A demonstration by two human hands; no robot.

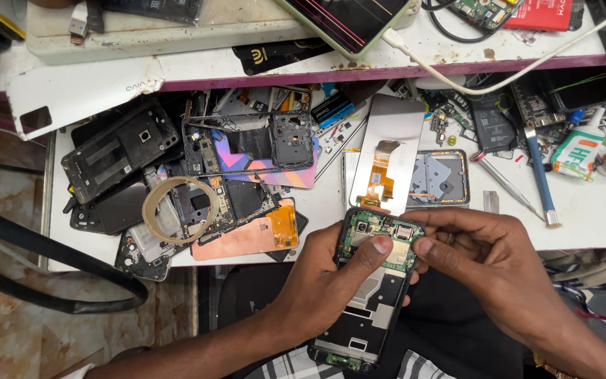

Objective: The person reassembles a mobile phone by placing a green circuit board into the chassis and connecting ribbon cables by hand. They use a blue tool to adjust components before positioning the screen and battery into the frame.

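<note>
We hold an opened black smartphone frame with its green circuit board exposed (379, 281) over our lap, at six o'clock below the white workbench (583, 224). Our left hand (331, 281) cradles its edge, thumb pressed on the board; our right hand (485, 256) pinches the top corner. It looks light, rigid and fragile, best gripped by the edges. We see no containers, only loose phone parts (198, 175) at ten o'clock.

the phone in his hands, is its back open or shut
Open: the phone has no back cover, so its green circuit board lies bare under the left hand and right hand.
</note>
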